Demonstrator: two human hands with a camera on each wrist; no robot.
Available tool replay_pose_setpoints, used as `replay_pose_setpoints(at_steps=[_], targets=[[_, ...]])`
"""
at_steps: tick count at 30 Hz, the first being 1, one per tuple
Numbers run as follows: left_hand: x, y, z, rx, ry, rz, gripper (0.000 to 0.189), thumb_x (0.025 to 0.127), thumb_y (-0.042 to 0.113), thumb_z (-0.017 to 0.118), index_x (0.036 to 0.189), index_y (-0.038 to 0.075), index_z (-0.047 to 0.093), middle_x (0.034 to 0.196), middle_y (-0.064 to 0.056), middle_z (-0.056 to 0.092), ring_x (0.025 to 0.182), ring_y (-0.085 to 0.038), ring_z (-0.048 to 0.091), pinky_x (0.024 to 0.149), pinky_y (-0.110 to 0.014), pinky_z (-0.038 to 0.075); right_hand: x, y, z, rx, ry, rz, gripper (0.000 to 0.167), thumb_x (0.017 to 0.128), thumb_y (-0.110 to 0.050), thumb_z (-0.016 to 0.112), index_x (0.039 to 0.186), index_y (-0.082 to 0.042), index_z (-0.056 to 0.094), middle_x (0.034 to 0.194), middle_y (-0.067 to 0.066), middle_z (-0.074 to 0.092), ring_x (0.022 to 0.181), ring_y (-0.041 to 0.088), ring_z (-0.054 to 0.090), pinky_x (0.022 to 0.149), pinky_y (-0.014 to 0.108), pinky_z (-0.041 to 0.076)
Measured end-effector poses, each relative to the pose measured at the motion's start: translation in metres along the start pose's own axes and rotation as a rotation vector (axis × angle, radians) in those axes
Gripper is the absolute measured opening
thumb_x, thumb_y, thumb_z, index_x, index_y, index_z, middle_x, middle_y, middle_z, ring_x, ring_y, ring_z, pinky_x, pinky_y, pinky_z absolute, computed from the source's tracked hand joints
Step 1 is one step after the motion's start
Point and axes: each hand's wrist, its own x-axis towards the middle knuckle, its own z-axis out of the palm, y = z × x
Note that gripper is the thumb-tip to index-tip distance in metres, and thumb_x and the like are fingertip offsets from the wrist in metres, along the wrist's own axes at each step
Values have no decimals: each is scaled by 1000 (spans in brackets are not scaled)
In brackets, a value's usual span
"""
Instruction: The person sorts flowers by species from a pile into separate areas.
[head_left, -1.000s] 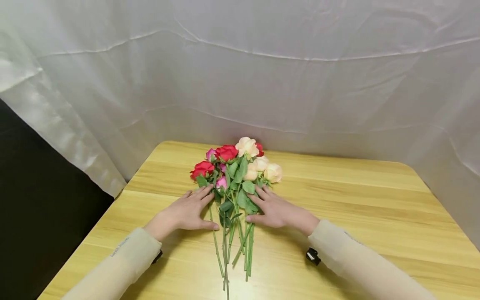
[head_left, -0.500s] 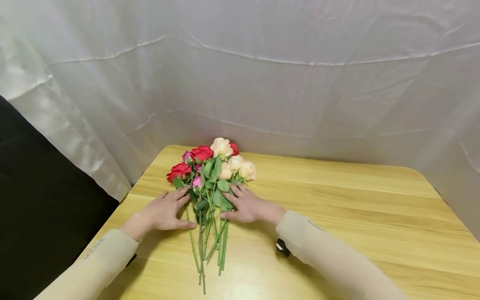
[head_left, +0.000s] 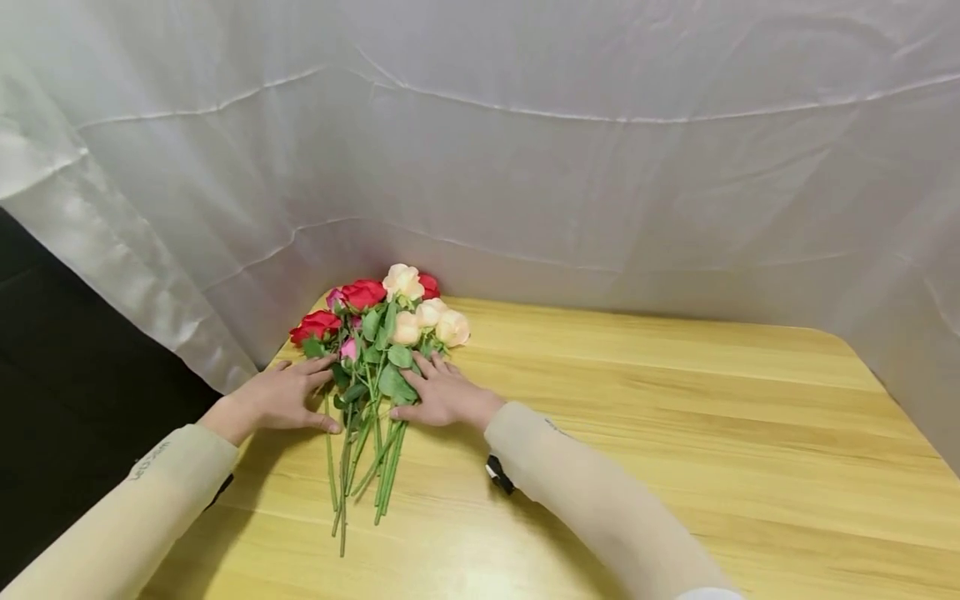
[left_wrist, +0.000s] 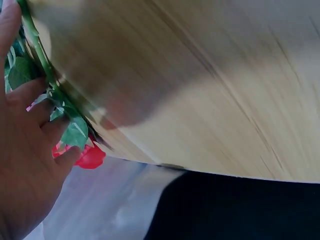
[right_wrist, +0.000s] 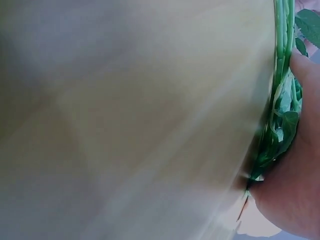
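Note:
A loose bunch of long-stemmed roses lies on the table, blooms toward the back: red roses (head_left: 363, 294), peach roses (head_left: 453, 328) and small magenta buds (head_left: 348, 349). Their green stems (head_left: 386, 479) point toward the person. My left hand (head_left: 279, 398) rests along the left side of the bunch, fingers spread. From the right, my right hand (head_left: 444, 395) touches the leaves (head_left: 396, 385) with extended fingers. In the left wrist view a red rose (left_wrist: 92, 156) shows beyond the fingertips. The right wrist view has stems (right_wrist: 284, 30) beside the thumb.
The bunch lies near the back left corner of the wooden table (head_left: 637, 417). A pale grey curtain (head_left: 525, 167) hangs right behind it. Dark fabric (head_left: 90, 400) is beyond the left table edge.
Both hands and the roses between them have moved left across the table, toward its back left corner. The spread fingers keep about the same pose.

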Motion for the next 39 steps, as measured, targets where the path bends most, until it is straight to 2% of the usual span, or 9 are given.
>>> replay_pose_setpoints(at_steps=[11, 17, 24, 27, 30, 33, 34, 36, 39], targets=[[-5, -8, -2, 38, 10, -12, 104, 76, 75, 74, 138, -7, 61, 159, -28, 40, 137, -52, 47, 115, -72, 32, 15, -14, -3, 73, -19, -10, 82, 103, -67, 43, 168, -23, 17, 175, 11, -1, 159, 39, -2, 130, 53, 6], [-8, -7, -4, -1, 35, -35, 98, 81, 68, 75, 141, -8, 58, 159, -27, 41, 137, -54, 46, 113, -71, 36, 9, -7, -9, 216, -8, -35, 82, 104, -63, 46, 168, -19, 18, 174, 11, -4, 159, 37, -2, 130, 54, 6], [-9, 6, -9, -97, 119, -92, 93, 88, 67, 72, 147, -2, 55, 162, -22, 40, 127, -51, 57, 94, -67, 54, 0, 4, -18, 343, 45, -88, 84, 104, -60, 49, 168, -16, 17, 175, 10, -1, 160, 35, 4, 128, 58, 12], [-7, 14, -9, -184, 192, -120, 91, 89, 63, 74, 150, -1, 52, 162, -21, 40, 121, -45, 63, 96, -67, 53, -5, 11, -20, 378, 75, -111, 84, 105, -60, 49, 168, -15, 16, 175, 10, 0, 159, 37, 4, 127, 58, 13], [-2, 23, -7, -294, 290, -138, 85, 90, 53, 78, 150, -1, 52, 156, -25, 47, 126, -45, 59, 104, -67, 48, -13, 17, -22, 406, 104, -121, 85, 105, -59, 50, 168, -14, 15, 175, 11, 0, 159, 37, 5, 128, 55, 12], [3, 32, -3, -429, 362, -175, 77, 91, 45, 80, 147, -1, 55, 144, -28, 57, 117, -42, 65, 100, -62, 52, -22, 22, -24, 431, 129, -119, 85, 105, -59, 49, 168, -15, 14, 175, 10, 0, 160, 36, 7, 129, 51, 11], [4, 35, -2, -481, 369, -199, 74, 92, 43, 80, 146, -2, 55, 141, -28, 59, 123, -45, 61, 99, -61, 54, -25, 23, -24, 439, 136, -120, 84, 105, -59, 49, 168, -16, 13, 175, 9, 0, 159, 36, 8, 129, 51, 12], [7, 39, 0, -587, 368, -243, 72, 94, 43, 78, 144, -3, 56, 137, -28, 61, 118, -43, 64, 94, -57, 57, -31, 26, -24, 455, 153, -119, 83, 105, -58, 49, 168, -17, 13, 175, 8, 1, 159, 36, 9, 129, 52, 12], [11, 42, 1, -726, 353, -318, 67, 97, 42, 75, 142, -4, 57, 135, -26, 63, 119, -41, 63, 97, -54, 58, -39, 30, -24, 464, 175, -123, 81, 106, -55, 49, 168, -17, 13, 175, 8, 4, 159, 36, 12, 129, 51, 13]])
